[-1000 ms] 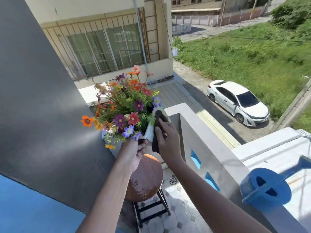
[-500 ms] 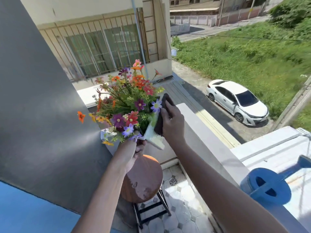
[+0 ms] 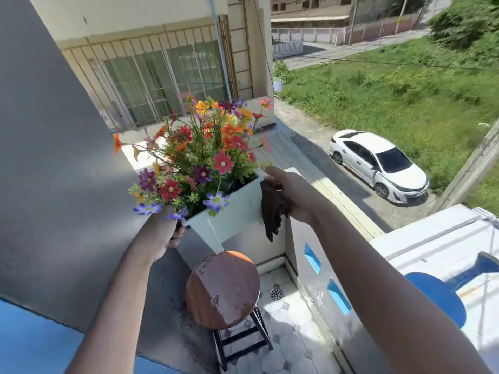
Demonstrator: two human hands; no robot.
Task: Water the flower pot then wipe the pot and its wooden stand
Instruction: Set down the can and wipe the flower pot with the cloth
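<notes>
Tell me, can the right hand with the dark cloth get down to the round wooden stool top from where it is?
Probably yes: the right hand is beside the white flower pot, and the round wooden stool top below looks bare.

The white rectangular flower pot (image 3: 229, 214), full of red, orange and purple flowers, is tilted and held up clear of the wooden stand (image 3: 222, 290). A dark cloth (image 3: 272, 209) hangs against its right end. The round-topped stand sits directly below, its brown finish chipped.
</notes>
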